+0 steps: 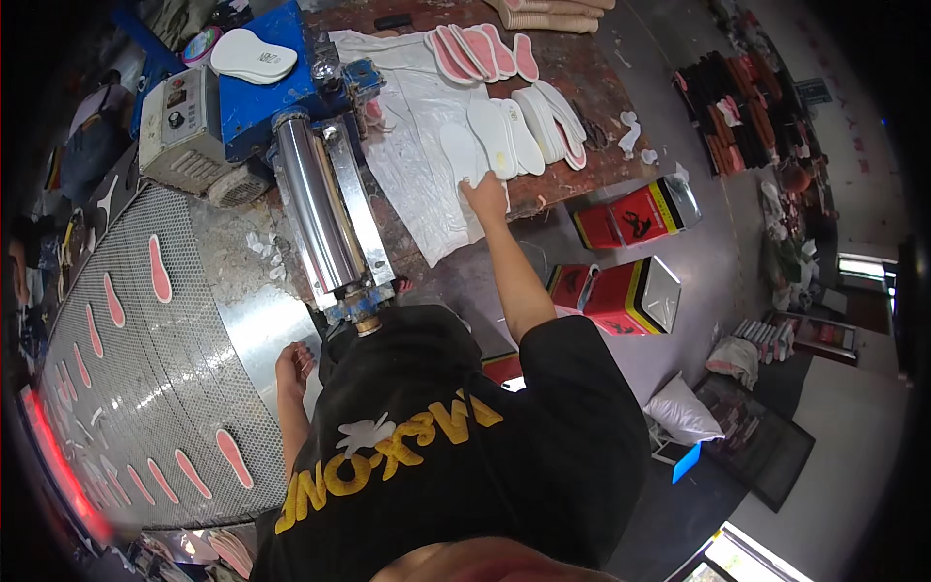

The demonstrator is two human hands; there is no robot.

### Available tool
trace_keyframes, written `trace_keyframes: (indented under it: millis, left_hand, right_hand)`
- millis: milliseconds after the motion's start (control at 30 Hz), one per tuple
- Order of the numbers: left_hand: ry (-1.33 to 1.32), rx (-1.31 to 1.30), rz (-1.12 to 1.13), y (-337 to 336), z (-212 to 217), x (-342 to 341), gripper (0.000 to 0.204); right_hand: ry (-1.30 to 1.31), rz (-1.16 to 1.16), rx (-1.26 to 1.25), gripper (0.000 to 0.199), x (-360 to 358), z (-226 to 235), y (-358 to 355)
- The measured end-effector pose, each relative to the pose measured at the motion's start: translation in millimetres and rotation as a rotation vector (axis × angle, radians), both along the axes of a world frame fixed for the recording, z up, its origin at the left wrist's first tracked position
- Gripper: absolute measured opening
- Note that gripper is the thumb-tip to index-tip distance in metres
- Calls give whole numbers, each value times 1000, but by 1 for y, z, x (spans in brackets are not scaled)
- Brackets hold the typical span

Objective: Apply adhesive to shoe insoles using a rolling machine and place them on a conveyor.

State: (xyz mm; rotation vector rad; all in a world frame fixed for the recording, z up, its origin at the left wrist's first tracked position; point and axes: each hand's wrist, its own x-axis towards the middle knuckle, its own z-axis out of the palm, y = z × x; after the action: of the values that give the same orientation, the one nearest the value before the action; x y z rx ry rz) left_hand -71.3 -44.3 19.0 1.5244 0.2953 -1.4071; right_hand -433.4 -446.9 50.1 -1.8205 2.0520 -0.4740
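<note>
My right hand (pixel 487 197) reaches out to the bench, its fingers closed on the near end of a flat white insole (pixel 459 150) that lies on a white plastic sheet (pixel 407 126). Just right of it lie more white insoles (pixel 517 136), overlapping in a row. Beyond them sits a row of pink-topped insoles (pixel 465 50). My left hand (pixel 296 367) hangs low beside the metal plate (pixel 260 325), fingers curled, with nothing visible in it. Between my hands stands a roller machine with a shiny metal roller (pixel 315 209).
A mesh conveyor (pixel 194 369) at left carries several pink insoles (pixel 233 458). White insoles (pixel 254 56) rest on the blue machine housing (pixel 267 107), beside a grey control box (pixel 179 121). Red tins (pixel 626 215) stand right of the bench. A person (pixel 97 131) is at far left.
</note>
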Motion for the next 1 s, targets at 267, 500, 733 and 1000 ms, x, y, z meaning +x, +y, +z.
trace_keyframes:
  millis: [267, 500, 733, 1000]
  left_hand:
    - [-222, 117, -132, -3, 22, -9, 20]
    - [-652, -29, -344, -49, 91, 27, 26]
    - [-860, -546, -681, -161, 208, 21, 68]
    - [-1135, -674, -1082, -201, 246, 1, 81]
  right_hand:
    - [-121, -43, 63, 53, 15, -14, -22]
    - [-1136, -175, -312, 17, -37, 63, -26]
    - [-1436, -49, 25, 21, 24, 112, 9]
    - [-1192, 189, 28, 25, 91, 126, 35]
